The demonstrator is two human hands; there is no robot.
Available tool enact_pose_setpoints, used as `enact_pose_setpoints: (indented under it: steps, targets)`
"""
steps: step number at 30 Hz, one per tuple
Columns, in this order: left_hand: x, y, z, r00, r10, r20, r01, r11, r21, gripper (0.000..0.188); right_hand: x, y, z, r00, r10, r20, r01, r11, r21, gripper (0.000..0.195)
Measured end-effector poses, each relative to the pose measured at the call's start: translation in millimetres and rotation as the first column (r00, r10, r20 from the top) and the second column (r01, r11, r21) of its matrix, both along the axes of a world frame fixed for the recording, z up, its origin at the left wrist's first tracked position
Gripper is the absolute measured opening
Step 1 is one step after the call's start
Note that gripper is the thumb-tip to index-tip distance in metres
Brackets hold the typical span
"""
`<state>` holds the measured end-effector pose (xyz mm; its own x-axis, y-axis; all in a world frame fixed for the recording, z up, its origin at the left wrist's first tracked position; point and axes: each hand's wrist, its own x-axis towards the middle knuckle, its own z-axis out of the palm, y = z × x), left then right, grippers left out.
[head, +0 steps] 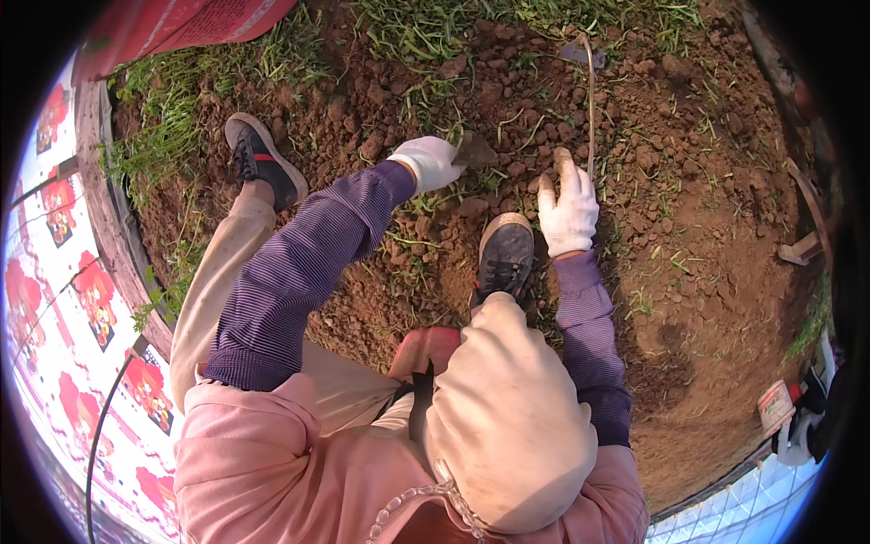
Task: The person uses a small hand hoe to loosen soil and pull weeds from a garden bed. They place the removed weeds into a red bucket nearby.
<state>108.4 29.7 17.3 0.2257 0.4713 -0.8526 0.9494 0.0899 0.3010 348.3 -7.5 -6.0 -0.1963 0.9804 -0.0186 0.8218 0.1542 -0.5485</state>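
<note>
My left hand (429, 163), in a white knit glove, is low over the broken soil with its fingers curled. A flat brownish clod (478, 151) is right at its fingertips; whether the fingers grip it cannot be made out. My right hand (569, 204), gloved in white with soiled fingertips, reaches over the clods with thumb and fingers apart and nothing in it. Close along its right side lies a small hoe, its thin handle (590, 115) pointing away from me and its metal blade (574, 53) resting on the soil. Uprooted green weeds (425, 102) are scattered between the clods.
My shoes (506, 255) stand on the soil, with a red seat (428, 350) beneath me. Heaped greens (435, 27) lie ahead. A red printed sack (197, 24) is at upper left, beside a wooden border (112, 197) and patterned sheeting (98, 292). Smoother soil (714, 299) extends rightward.
</note>
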Motion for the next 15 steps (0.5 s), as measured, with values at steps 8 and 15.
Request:
enact_pose_setpoints:
  steps: [8,15]
  targets:
    - [-136.6,-8.8,96.8,0.971,-0.154,-0.186,0.207,0.927,0.314,0.039,-75.9,57.8,-15.7,0.971,0.219,0.097,-0.167,0.910,-0.378,0.040]
    - [-202.0,-38.2,117.9,0.979,0.086,-0.186,-0.035,0.965,0.262,0.034,-77.6,43.3,13.9,0.892,0.334,0.304,-0.277,0.936,-0.217,0.042]
